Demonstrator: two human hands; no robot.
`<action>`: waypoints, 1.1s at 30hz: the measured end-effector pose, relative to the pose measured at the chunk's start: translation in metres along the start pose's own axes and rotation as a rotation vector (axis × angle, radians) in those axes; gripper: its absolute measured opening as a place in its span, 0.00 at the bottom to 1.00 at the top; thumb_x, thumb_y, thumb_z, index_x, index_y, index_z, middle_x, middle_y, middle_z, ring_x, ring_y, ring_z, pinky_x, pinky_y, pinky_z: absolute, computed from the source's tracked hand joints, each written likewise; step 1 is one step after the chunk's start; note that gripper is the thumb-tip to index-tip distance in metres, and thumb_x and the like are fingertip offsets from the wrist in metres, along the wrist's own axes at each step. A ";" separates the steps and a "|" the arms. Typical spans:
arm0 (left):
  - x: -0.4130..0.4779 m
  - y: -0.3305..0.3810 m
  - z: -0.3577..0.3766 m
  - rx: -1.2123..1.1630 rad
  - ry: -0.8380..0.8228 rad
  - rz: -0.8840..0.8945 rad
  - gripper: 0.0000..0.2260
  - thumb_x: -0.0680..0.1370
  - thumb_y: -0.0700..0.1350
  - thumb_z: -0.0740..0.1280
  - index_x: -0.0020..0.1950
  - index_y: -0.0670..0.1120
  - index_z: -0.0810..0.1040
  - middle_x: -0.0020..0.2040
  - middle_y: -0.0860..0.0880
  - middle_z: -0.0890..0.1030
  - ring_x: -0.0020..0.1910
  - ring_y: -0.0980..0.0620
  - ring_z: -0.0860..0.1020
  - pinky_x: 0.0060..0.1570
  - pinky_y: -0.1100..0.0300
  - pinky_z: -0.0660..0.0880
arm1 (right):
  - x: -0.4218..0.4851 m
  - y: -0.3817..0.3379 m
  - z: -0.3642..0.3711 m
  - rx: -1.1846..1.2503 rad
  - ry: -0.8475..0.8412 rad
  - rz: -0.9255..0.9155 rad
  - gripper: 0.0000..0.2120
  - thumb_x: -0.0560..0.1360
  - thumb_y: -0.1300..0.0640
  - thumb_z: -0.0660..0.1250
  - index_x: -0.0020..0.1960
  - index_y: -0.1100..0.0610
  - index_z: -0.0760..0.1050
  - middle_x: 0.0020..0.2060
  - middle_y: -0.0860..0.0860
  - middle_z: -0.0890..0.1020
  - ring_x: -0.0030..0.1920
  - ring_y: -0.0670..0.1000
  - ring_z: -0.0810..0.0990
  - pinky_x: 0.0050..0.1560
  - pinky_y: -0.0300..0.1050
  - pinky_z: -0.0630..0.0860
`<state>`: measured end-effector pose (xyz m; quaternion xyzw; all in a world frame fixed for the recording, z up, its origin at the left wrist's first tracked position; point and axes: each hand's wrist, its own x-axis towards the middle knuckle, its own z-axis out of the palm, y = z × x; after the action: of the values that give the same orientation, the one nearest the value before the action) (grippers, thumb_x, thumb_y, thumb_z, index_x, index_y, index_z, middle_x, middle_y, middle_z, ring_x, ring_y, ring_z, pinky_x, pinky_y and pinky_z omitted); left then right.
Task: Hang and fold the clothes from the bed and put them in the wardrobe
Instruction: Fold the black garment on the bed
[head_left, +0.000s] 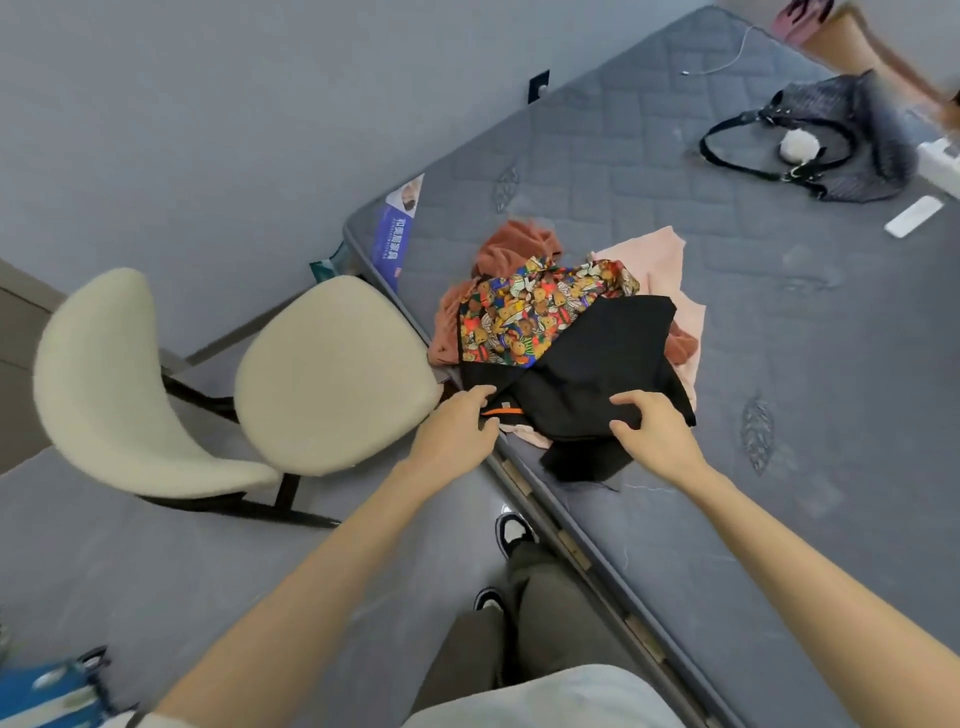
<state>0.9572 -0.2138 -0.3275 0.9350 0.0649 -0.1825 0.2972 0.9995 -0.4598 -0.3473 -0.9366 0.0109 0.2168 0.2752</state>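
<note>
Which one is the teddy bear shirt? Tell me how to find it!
Look at the grey mattress, then the clothes pile near the cream chair. The shirt lies there, partly under the black garment. Only it has a pattern, bright bears; its neighbours are plain.

A cream upholstered chair on a black frame is noted on the grey floor. A black plate is fixed to the grey wall. A dark woven handbag is recorded with a white pom-pom touching it. A white flat bar is seen near the handbag, and a thin white cable is seen apart from it. A blurred blue item cannot be identified.
</note>
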 end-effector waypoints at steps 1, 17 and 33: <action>0.015 -0.001 0.005 -0.003 -0.023 -0.006 0.22 0.80 0.47 0.62 0.74 0.49 0.65 0.67 0.47 0.74 0.58 0.47 0.76 0.55 0.56 0.71 | 0.014 0.006 0.003 0.019 -0.003 0.049 0.18 0.76 0.58 0.65 0.66 0.55 0.73 0.66 0.58 0.73 0.56 0.59 0.77 0.61 0.54 0.73; 0.204 -0.041 0.092 0.021 -0.375 -0.130 0.23 0.81 0.44 0.60 0.76 0.48 0.63 0.64 0.45 0.76 0.56 0.48 0.77 0.54 0.52 0.75 | 0.165 0.054 0.128 -0.500 -0.312 -0.140 0.32 0.72 0.47 0.71 0.73 0.49 0.64 0.70 0.54 0.64 0.64 0.58 0.66 0.64 0.50 0.67; 0.176 -0.041 0.071 -0.075 -0.265 -0.013 0.42 0.73 0.45 0.72 0.79 0.50 0.48 0.77 0.47 0.59 0.75 0.45 0.58 0.68 0.51 0.64 | 0.156 0.024 0.046 0.225 0.088 -0.103 0.10 0.81 0.60 0.57 0.58 0.54 0.74 0.44 0.48 0.82 0.40 0.45 0.79 0.41 0.42 0.70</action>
<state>1.0888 -0.2192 -0.4704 0.8904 0.0380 -0.3039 0.3369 1.1188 -0.4404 -0.4583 -0.9077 -0.0009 0.1587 0.3886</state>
